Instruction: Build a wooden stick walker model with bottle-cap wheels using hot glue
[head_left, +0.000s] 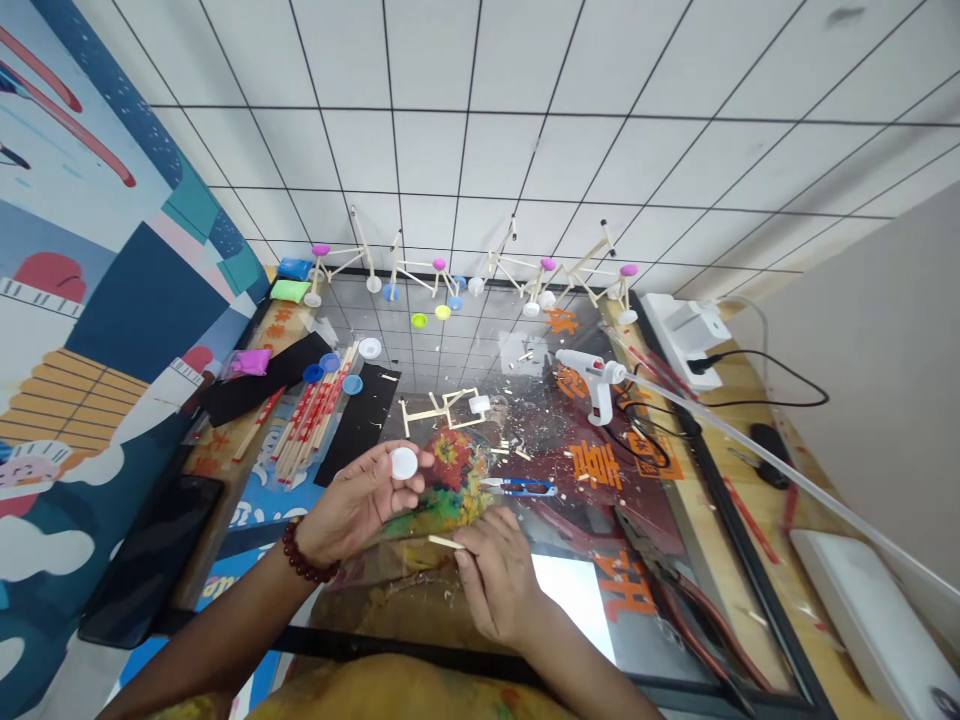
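Observation:
My left hand point(371, 498), a beaded bracelet at its wrist, grips a white bottle cap point(404, 462) between thumb and fingers. Lower and to the right, my right hand point(499, 572) pinches a short wooden stick point(444, 542) whose free end points left toward the other hand. Cap and stick are apart. Beyond both hands lies a small frame of glued sticks point(442, 412) with a white cap point(478, 404) on its right end. Blue-handled thread snips point(519, 487) rest just above my right hand.
Several stick bicycle models point(427, 278) stand along the tiled wall. A white glue gun point(592, 382) with its cable lies right of centre. Pliers point(686, 600) are at front right, a phone point(152, 560) at left. Bundled chopsticks point(315, 415) and blue caps point(352, 385) lie left; wood scraps litter the middle.

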